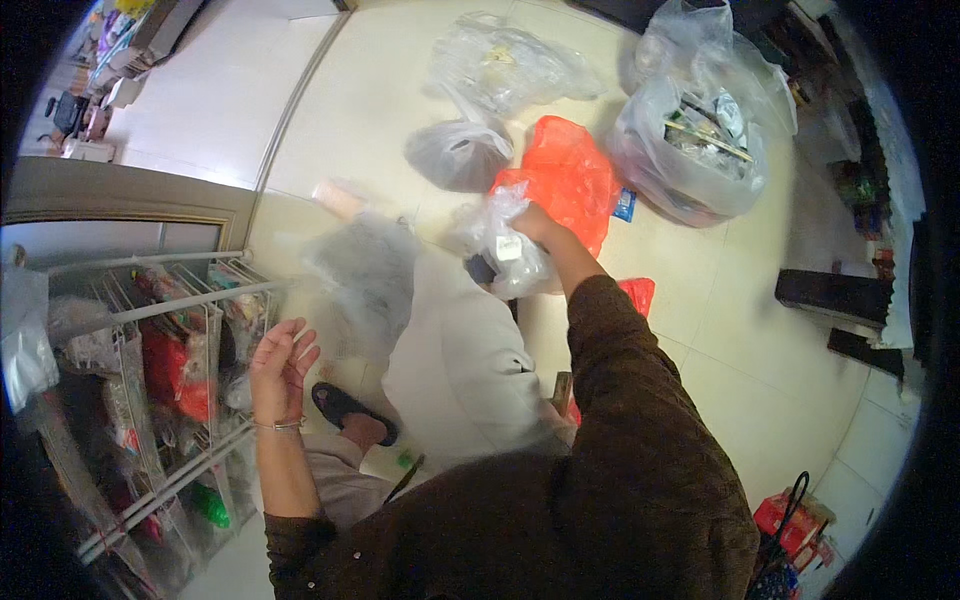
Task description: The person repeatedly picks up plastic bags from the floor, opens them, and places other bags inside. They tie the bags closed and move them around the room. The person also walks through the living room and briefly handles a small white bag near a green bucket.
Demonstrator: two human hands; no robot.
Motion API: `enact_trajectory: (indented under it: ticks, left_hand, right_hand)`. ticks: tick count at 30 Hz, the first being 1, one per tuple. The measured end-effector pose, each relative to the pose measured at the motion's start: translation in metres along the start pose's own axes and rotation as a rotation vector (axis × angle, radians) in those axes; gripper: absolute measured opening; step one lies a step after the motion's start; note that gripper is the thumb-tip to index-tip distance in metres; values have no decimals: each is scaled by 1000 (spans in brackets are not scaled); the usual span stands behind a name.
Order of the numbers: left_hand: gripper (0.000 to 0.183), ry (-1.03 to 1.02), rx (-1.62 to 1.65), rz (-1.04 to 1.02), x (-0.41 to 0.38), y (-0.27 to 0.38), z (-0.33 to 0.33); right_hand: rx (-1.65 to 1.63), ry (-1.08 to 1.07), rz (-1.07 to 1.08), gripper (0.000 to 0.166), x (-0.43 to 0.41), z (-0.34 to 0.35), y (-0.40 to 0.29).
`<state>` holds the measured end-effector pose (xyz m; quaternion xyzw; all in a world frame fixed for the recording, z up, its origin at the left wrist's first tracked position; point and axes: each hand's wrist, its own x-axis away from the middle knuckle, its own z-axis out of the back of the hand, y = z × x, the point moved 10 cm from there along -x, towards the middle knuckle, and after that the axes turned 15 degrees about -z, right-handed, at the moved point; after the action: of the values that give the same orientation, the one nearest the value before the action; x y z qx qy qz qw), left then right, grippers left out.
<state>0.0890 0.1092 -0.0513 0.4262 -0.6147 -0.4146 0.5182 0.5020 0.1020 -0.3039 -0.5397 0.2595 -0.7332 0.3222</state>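
Observation:
My right hand (534,223) grips a crumpled clear plastic bag (525,266) that bears a white label and has something dark in or under it. Just beyond lies a red plastic bag (566,176) on the tiled floor. My left hand (285,356) is raised beside the wire rack, empty, its fingers apart and slightly curled. A grey translucent plastic bag (364,277), blurred, lies between my left hand and my right. A tied grey plastic bag (459,154) sits left of the red one, with a flat clear plastic bag (510,64) beyond it.
A large white plastic bag full of mixed items (686,157) stands at the upper right, with a small blue packet (624,204) next to it. At left, a white wire rack (187,300) holds bagged things. A red box (791,521) lies at the lower right.

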Motion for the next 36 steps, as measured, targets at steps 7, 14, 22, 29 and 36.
enact_trajectory:
  ticks: [7, 14, 22, 29, 36]
  left_hand:
    - [25, -44, 7, 42, -15, -21, -8]
    - [25, -54, -64, 165, -14, -68, -3]
    - [24, -76, -125, 219, -15, -72, 3]
    - [26, -60, -147, 184, -19, -72, 8]
    - [41, -94, -106, 64, -10, -35, -26]
  right_hand:
    - [97, -104, -116, 38, 109, 58, 11]
    - [716, -48, -179, 52, 103, 12, -15]
    - [497, -198, -215, 43, -14, -52, 104]
    - [833, 240, -42, 31, 70, 18, 60]
    - [960, 341, 446, 35, 266, 108, -122]
